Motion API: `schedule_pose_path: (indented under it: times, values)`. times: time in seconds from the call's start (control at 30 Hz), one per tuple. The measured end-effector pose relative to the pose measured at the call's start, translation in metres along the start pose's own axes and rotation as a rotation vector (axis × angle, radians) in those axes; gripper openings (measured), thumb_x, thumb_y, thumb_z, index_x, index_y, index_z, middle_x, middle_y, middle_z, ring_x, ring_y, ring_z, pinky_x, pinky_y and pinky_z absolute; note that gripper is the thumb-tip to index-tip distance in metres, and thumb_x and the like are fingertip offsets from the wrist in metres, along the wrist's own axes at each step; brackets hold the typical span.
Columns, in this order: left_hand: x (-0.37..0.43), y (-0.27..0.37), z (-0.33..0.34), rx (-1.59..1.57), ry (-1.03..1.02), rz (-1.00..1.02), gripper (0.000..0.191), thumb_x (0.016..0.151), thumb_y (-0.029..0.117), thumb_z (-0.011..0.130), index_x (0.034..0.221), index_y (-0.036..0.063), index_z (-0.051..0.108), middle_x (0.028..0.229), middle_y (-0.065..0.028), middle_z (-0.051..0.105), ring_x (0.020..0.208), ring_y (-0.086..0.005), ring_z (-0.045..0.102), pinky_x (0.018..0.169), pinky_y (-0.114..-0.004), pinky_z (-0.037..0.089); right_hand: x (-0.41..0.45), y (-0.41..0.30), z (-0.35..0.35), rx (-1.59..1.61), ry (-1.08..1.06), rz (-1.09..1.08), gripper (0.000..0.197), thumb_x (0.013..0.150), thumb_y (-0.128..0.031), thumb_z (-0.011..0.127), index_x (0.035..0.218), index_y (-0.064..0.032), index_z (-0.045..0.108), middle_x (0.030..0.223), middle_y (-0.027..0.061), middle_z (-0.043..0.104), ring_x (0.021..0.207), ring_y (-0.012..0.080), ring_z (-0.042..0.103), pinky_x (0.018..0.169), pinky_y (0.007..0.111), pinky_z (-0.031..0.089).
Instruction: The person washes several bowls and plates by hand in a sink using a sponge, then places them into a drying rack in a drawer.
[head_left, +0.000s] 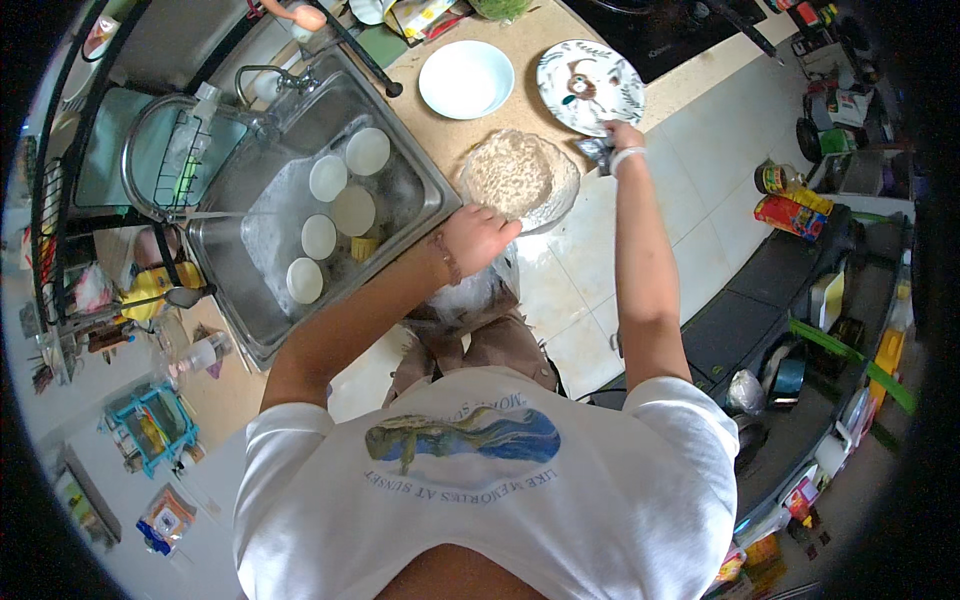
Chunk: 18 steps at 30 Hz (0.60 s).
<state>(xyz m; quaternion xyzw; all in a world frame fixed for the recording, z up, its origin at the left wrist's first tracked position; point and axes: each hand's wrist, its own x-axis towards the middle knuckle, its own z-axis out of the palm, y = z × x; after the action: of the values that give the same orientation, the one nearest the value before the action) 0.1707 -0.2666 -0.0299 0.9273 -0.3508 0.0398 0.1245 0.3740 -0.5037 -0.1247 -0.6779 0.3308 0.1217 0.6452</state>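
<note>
My left hand (480, 238) is at the countertop's front edge beside the sink corner, its fingers against the near side of a clear, ripple-textured bowl (517, 176). Whether those fingers grip the bowl is hard to see. The bowl juts past the counter edge. Further right, my right hand (625, 136) has its fingers closed over the near rim of a white plate (577, 82) with a painted animal and leaf pattern. A crumpled silvery thing (595, 152) lies beside that hand. Behind the clear bowl stands a plain white bowl (466, 81).
Several round white dishes or lids (352, 210) and a yellow ribbed object (364, 248) lie in the steel sink (420, 180) with suds. Water appears to run from the curved tap (129, 165). A black cooktop (667, 30) and a dark rod's end (393, 89) are behind.
</note>
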Motion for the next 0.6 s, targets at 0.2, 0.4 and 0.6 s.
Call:
schedule_pose_path:
  times: [0.2, 0.4, 0.6]
  values:
    - [0.046, -0.014, 0.033, 0.076, 0.052, 0.043, 0.007, 0.068, 0.012, 0.047, 0.074, 0.0110, 0.051, 0.065, -0.0011, 0.053, 0.064, -0.0146, 0.053, 0.064, -0.027, 0.039, -0.039, -0.076, -0.074, 0.166, -0.245, -0.055, 0.016, 0.070, -0.010, 0.051, 0.078, 0.0039, 0.054, 0.068, 0.0103, 0.057, 0.052, 0.0181, 0.054, 0.047, 0.028, 0.044]
    - [0.104, -0.027, 0.060, 0.137, 0.143, 0.022, 0.007, 0.068, 0.011, 0.045, 0.070, 0.0127, 0.051, 0.063, -0.0005, 0.052, 0.064, -0.0154, 0.052, 0.065, -0.027, 0.038, -0.055, -0.090, -0.096, 0.053, -0.187, -0.088, 0.017, 0.069, -0.008, 0.053, 0.078, 0.0069, 0.053, 0.065, 0.0124, 0.056, 0.050, 0.0186, 0.054, 0.046, 0.029, 0.044]
    - [0.148, -0.047, 0.065, 0.161, 0.110, -0.117, 0.017, 0.070, 0.009, 0.042, 0.083, 0.0113, 0.053, 0.075, -0.0038, 0.056, 0.076, -0.0183, 0.052, 0.075, -0.030, 0.035, -0.041, -0.073, -0.087, -0.058, -0.054, -0.177, 0.017, 0.062, -0.006, 0.056, 0.072, 0.0087, 0.055, 0.067, 0.0113, 0.056, 0.053, 0.0191, 0.053, 0.047, 0.029, 0.042]
